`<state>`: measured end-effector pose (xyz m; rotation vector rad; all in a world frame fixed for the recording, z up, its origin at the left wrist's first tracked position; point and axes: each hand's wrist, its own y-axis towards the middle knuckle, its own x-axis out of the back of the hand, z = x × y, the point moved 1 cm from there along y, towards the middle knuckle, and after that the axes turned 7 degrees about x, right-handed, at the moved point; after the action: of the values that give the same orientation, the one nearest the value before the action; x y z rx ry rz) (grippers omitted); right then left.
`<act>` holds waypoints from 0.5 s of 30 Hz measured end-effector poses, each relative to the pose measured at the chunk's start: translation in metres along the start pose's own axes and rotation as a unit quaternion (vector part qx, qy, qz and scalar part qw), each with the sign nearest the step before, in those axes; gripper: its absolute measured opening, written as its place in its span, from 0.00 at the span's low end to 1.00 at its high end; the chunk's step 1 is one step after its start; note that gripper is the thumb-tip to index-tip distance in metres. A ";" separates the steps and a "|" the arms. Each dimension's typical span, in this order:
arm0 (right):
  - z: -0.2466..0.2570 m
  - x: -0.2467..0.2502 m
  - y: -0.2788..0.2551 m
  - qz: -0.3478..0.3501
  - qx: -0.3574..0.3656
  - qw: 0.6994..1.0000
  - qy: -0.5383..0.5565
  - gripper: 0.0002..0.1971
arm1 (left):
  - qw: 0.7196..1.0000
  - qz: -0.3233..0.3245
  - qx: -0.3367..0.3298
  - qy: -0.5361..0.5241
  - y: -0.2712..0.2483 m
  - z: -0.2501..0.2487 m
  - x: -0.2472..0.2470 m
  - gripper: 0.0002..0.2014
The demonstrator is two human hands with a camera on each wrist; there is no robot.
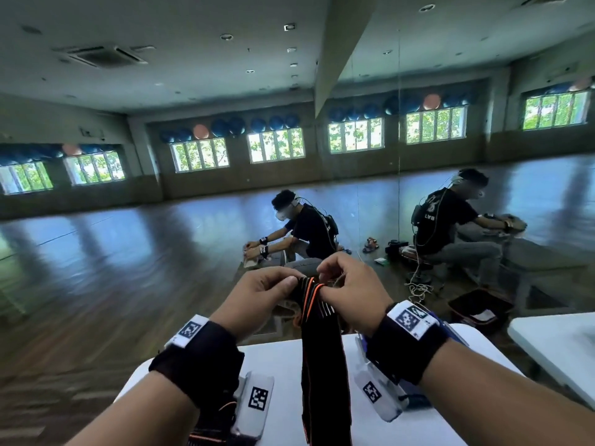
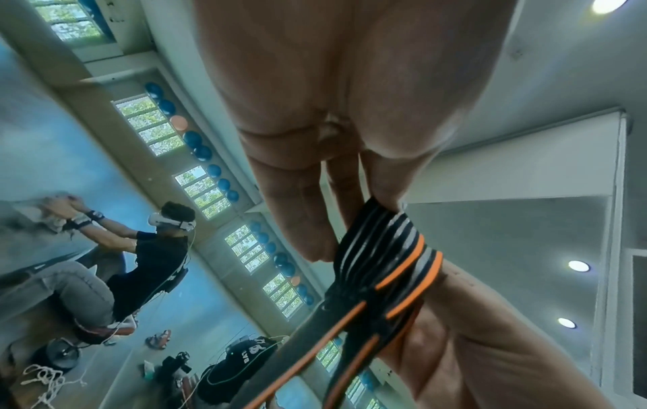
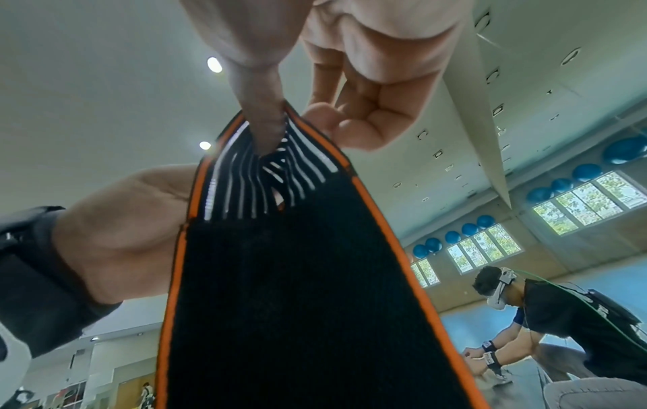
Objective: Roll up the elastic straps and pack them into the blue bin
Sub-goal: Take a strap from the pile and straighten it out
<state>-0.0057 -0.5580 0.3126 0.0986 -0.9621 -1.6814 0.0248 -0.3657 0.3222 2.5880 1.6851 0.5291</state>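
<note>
A black elastic strap [image 1: 325, 365] with orange edges and a white-striped end hangs from my raised hands down over the white table [image 1: 283, 375]. My left hand [image 1: 289, 283] pinches the striped top end from the left, and my right hand [image 1: 324, 286] pinches it from the right. In the left wrist view the folded striped end [image 2: 383, 257] sits at the fingertips [image 2: 315, 243]. From the right wrist, my thumb [image 3: 264, 119] presses into the stripes and the strap [image 3: 297, 290] drops away below. A blue rim [image 1: 452, 329] shows behind my right wrist; I cannot tell whether it is the bin.
Another orange-edged strap [image 1: 209, 437] lies at the table's near left. A second white table [image 1: 553, 346] stands to the right. On the wooden floor beyond are a dark crate [image 1: 479, 307] and a loose white rope [image 1: 418, 288]. Two seated people [image 1: 306, 230] work farther off.
</note>
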 end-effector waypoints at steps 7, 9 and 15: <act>-0.006 0.018 0.002 -0.003 0.010 1.000 -0.009 0.07 | 0.999 0.003 0.007 -0.037 0.002 -0.010 -0.029 0.11; -0.010 0.021 0.005 -0.009 0.001 0.999 -0.031 0.07 | 0.999 -0.005 0.014 -0.052 0.002 -0.003 -0.033 0.17; -0.018 0.029 0.023 -0.024 -0.050 0.995 -0.079 0.08 | 0.996 -0.036 0.013 -0.086 0.010 0.023 -0.050 0.20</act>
<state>0.0107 -0.5923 0.3267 -0.0805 -0.9980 -1.7985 0.0223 -0.4101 0.2885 2.4961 1.7297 0.2748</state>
